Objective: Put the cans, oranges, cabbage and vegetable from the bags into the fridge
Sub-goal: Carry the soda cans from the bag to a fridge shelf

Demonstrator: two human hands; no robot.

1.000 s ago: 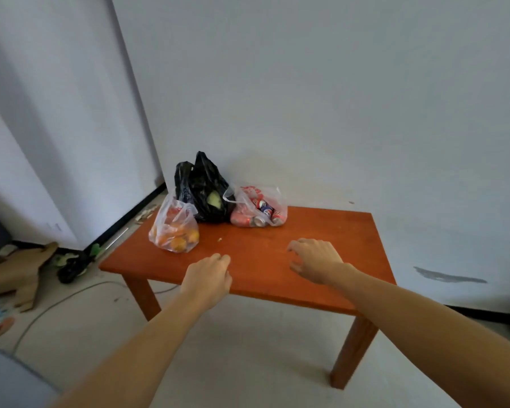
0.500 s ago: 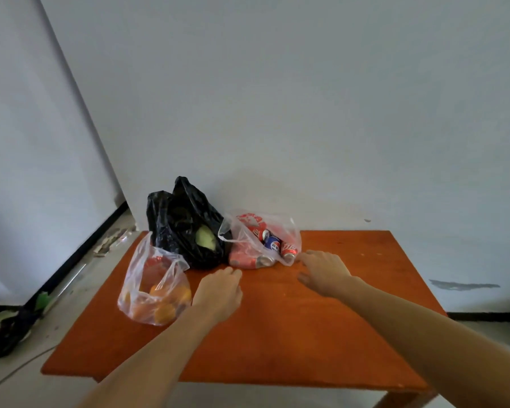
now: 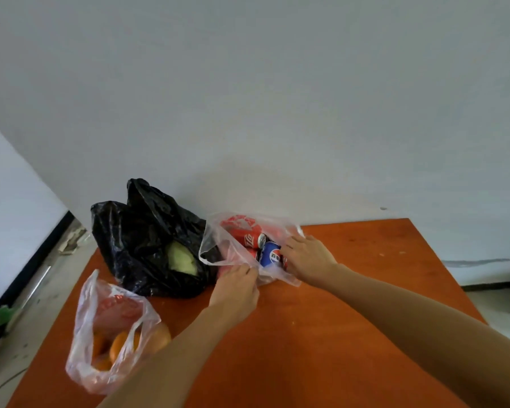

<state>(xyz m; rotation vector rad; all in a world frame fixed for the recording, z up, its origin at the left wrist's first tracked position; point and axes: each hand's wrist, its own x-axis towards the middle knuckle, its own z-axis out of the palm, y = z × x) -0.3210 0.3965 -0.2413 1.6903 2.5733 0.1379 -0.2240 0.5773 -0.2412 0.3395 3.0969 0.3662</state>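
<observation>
Three bags stand on one orange-brown wooden table (image 3: 351,334), listed left to right. Item one: a translucent, red-printed thin plastic bag (image 3: 100,375) at the near left corner, standing slack with its handles up and holding several round oranges (image 3: 120,346); untouched. Item two: a crumpled glossy black plastic bag (image 3: 139,240), behind and just right of the first, open at the front, with a pale green cabbage (image 3: 181,257) showing in the gap; any other vegetable inside is hidden. Item three: a clear, red-printed plastic bag, the can bag (image 3: 218,231), touching the black bag's right side near the white wall (image 3: 277,98); inside lie at least one red drink can (image 3: 248,238) and a blue drink can (image 3: 270,254), on their sides. Left hand (image 3: 236,293): fingertips curled onto the near rim of the can bag, pinching the plastic. Right hand (image 3: 306,257): laid on the bag's right side with the thumb beside the blue can; whether it grips plastic, a can or nothing cannot be told. Change since half a second ago: both hands, then open and over bare tabletop short of the bags, have arrived at the can bag. Assessment: unpacking appears to start with the cans; every item is still bagged on the table, and the fridge is not in view.
</observation>
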